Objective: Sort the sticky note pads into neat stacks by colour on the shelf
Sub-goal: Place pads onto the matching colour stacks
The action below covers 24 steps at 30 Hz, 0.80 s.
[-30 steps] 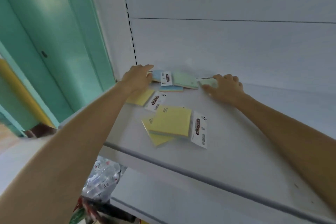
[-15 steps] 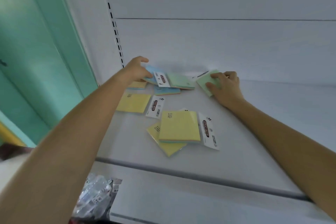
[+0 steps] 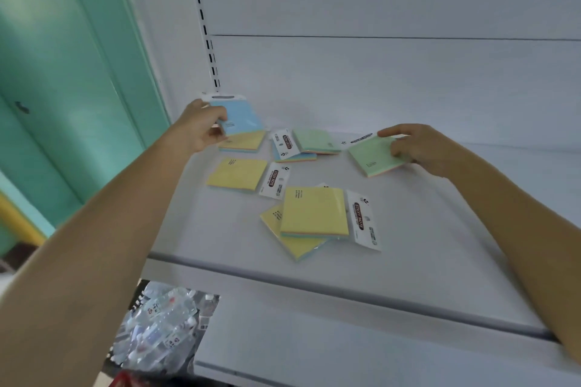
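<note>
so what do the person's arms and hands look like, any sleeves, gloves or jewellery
Both forearms are bare from the frame edge to the wrist, with no sleeves in view. The left hand and right hand wear no gloves; no watch, bracelet or ring shows.

The shelf (image 3: 424, 245) was bare at the front and on the right, so a hand could pass there. Yellow pads (image 3: 314, 214) sat in the middle. More pads (image 3: 314, 141) and the back wall (image 3: 377, 82) blocked the far side.
</note>
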Motion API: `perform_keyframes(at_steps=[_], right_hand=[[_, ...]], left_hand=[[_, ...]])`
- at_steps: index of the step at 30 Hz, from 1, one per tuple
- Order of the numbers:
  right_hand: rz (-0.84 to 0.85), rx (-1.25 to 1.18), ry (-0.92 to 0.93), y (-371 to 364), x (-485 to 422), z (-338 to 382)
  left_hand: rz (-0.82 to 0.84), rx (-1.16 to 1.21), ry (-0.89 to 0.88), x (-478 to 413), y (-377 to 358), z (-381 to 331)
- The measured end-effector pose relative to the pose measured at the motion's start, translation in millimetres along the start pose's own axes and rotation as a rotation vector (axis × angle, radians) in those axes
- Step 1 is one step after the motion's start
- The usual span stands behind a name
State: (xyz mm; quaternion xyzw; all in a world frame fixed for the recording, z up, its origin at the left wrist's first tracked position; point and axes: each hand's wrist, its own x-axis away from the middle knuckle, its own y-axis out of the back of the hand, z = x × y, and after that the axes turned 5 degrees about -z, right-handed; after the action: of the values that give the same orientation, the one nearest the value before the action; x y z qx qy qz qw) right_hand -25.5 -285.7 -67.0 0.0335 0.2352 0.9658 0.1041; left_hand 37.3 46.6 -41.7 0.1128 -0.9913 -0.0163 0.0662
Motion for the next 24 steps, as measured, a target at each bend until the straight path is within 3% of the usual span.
perform_keyframes(at_steps=[4,10,24], right_hand=[[-0.004,0.043,-0.025,11,8,1],[-0.106,-0.114,-0.066,62,35,-18],[-0.443,-0.261,-0.070,307,154,-153]], left_hand=[[0.091,0.046,-0.096,9,-19,-3],[0.240,-0.017,-0.184,39,-93,-13],[0.583,-0.055,-0.238,225,-378,1]])
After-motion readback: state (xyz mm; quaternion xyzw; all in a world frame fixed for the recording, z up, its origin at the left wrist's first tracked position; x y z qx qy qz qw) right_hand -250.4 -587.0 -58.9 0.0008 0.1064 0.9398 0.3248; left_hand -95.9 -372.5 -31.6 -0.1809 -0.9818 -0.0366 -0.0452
